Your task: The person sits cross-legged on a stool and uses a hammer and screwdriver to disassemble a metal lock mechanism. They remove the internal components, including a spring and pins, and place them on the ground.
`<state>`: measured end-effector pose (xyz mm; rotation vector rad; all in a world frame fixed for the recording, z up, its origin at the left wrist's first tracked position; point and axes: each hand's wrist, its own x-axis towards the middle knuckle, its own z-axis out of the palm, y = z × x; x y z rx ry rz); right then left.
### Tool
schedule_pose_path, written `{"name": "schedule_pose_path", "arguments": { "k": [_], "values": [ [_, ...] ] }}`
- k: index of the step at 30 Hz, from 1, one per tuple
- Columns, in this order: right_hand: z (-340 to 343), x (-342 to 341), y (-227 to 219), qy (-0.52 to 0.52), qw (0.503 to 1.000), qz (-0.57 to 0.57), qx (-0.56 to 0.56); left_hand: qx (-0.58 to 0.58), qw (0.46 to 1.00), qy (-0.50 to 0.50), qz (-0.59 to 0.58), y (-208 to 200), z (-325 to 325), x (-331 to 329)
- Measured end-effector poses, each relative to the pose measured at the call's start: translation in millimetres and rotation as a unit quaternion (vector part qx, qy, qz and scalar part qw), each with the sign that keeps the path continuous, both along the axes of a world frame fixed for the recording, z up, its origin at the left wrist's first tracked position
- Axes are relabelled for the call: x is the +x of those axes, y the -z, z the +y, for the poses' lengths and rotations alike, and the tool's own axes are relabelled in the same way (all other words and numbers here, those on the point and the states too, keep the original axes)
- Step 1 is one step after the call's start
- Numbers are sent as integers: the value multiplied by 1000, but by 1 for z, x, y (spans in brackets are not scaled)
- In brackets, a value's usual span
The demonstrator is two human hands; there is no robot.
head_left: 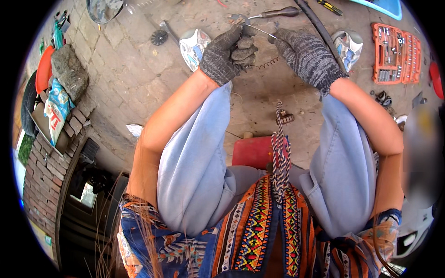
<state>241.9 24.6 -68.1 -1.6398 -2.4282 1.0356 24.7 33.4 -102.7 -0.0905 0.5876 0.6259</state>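
Note:
Both of my hands wear dark grey knitted gloves and are raised in front of my knees. Between them runs a thin, shiny metal wire (260, 31). My left hand (232, 50) is curled, with the wire's left end at its thumb and forefinger. My right hand (306, 56) pinches the other end with its fingertips. A dark coiled wire (269, 63) hangs in the gap below the gloves; where its ends go is hidden. Just beyond the hands lies a tool with a dark handle (280, 12). A black hose (320, 28) passes close behind my right hand.
An orange socket set case (396, 54) lies unfolded at the right. Yellow-black screwdriver (330, 6) and blue basin (382, 5) are at the far right. A black disc (159, 37) lies near my left shoe (193, 46). A large rock (69, 72) sits at the left.

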Motion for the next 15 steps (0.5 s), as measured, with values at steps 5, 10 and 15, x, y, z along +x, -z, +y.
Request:
{"name": "schedule_pose_path", "arguments": {
  "k": [5,10,15],
  "values": [
    [0,-1,4,-1,999,22,28,-9,1000,5,-12,4,2,-3],
    [8,-3,-3,-1,999,0,-47,-5,999,23,26,3,2,-6],
    [14,0,-5,-35,999,-19,-34,21,994,51,93,4,0,-6]
  ]
}}
